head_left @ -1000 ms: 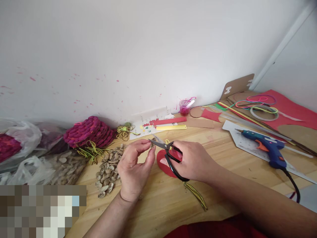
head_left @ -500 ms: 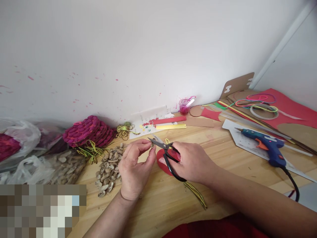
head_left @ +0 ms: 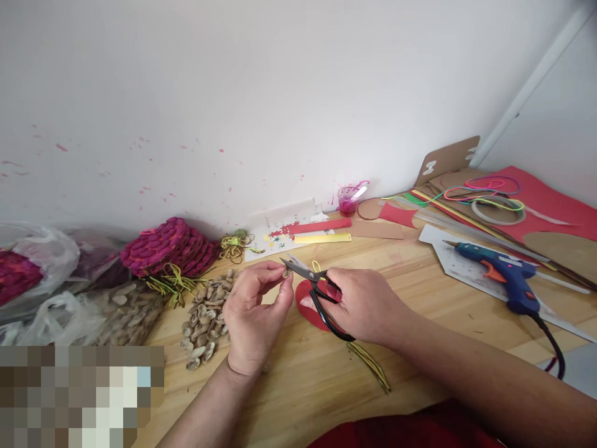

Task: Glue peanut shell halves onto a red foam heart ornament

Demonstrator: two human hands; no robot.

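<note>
My left hand [head_left: 256,308] pinches a small brownish piece of shell [head_left: 286,273] between thumb and fingertips; the fingers hide much of it. Black-handled scissors [head_left: 317,292] are gripped in my right hand [head_left: 361,302], their blades slightly parted at that piece. Beneath the scissors lies a red disc [head_left: 305,298], partly covered, with a yellow loop [head_left: 317,267] at its far side and a yellow-and-dark cord tassel [head_left: 370,367] at its near side. To the left of my left hand, a pile of split nutshells [head_left: 205,320] rests on the wooden table [head_left: 298,398].
A glue gun [head_left: 506,270] lies on a white board at right, its cable trailing down. Stacked magenta discs [head_left: 163,249] and plastic bags [head_left: 65,317] stand at left. Along the wall are a cup of pink liquid [head_left: 348,202], paper strips [head_left: 321,238] and coloured cords [head_left: 494,186].
Both hands stay almost in place. The scissors have shifted very slightly at the shell piece, and the view has moved a little.
</note>
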